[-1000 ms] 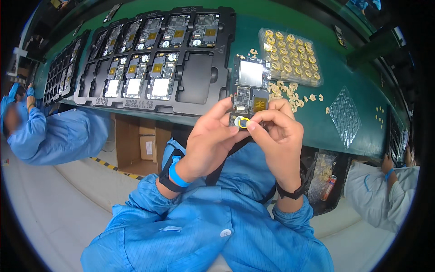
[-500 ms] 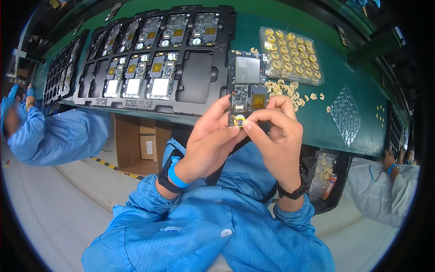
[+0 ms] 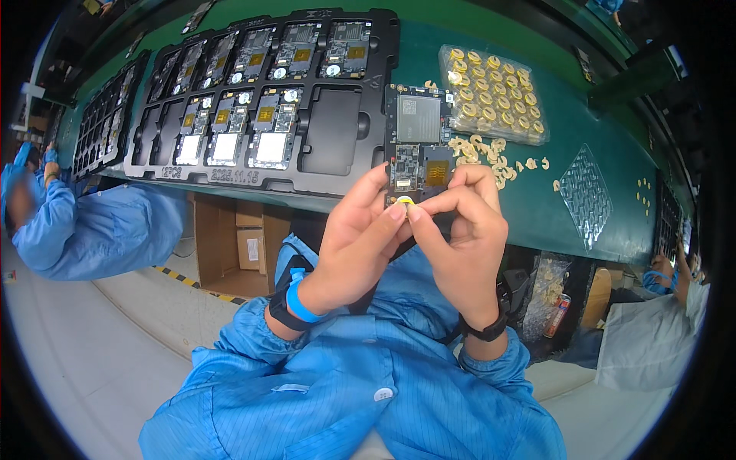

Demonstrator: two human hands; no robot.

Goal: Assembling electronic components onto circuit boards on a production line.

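A dark circuit board [image 3: 418, 123] stands upright before me, with a silver shield and a brown-gold patch on its face. My left hand [image 3: 356, 222] grips its lower left part, fingers behind the board and thumb on a small round disc with a yellow rim [image 3: 406, 201] at the lower end. My right hand [image 3: 464, 230] is closed in a pinch at the same disc, its thumb tip beside the left thumb. The thumbs cover much of the disc. Whether it touches the board, I cannot tell.
A black tray [image 3: 373, 142] of similar boards lies at the left. On the right are a clear tray of yellow-rimmed discs [image 3: 544, 136], scattered cream crescent pieces [image 3: 491, 157] and a clear textured sheet [image 3: 587, 195] on the green table [image 3: 529, 218]. Other people sit at both sides.
Both thumbs have pressed closer over the disc, hiding more of it. The right hand has shifted slightly left. The person at the far right has moved.
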